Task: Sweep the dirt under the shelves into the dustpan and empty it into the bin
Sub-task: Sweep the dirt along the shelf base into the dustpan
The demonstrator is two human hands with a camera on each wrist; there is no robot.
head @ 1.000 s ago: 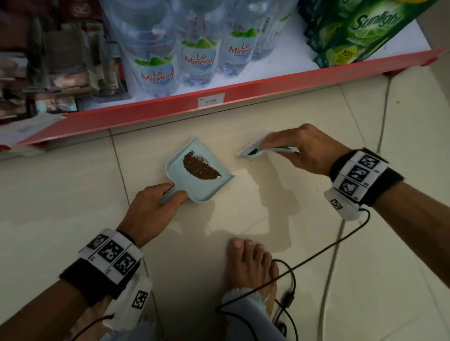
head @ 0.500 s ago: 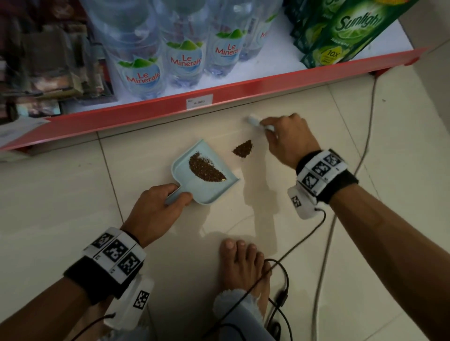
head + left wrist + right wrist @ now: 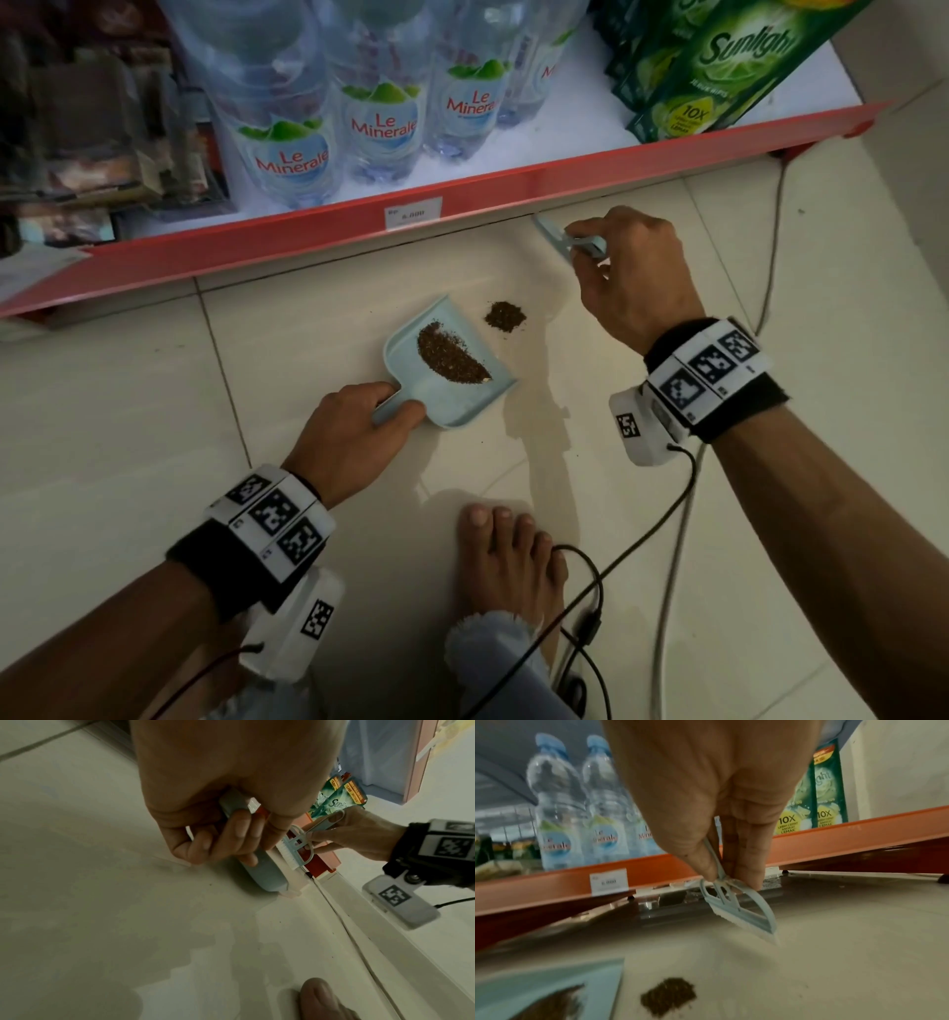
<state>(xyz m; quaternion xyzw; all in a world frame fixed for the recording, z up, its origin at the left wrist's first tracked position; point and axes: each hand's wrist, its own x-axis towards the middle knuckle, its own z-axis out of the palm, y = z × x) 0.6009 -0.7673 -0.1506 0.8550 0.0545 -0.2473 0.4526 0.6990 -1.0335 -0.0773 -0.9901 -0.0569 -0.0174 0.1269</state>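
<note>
Low in the frame, the left hand (image 3: 354,437) grips the handle of the pan (image 3: 447,377), a smooth pale-blue plastic scoop lying flat on glossy tile with a dark crescent of dirt (image 3: 452,354) in it. Just beyond its lip, at centre, sits a small granular pile (image 3: 506,318) (loose, fine, easily scattered). Upper right, the right hand (image 3: 637,277) pinches a thin plastic brush (image 3: 741,914) by the red shelf (image 3: 513,190). Best to draw short, low strokes toward the lip, keeping the pan pressed flat.

Head camera looks steeply down at the floor (image 3: 154,411); both wrist cameras sit low, sharing the brush (image 3: 741,912).
</note>
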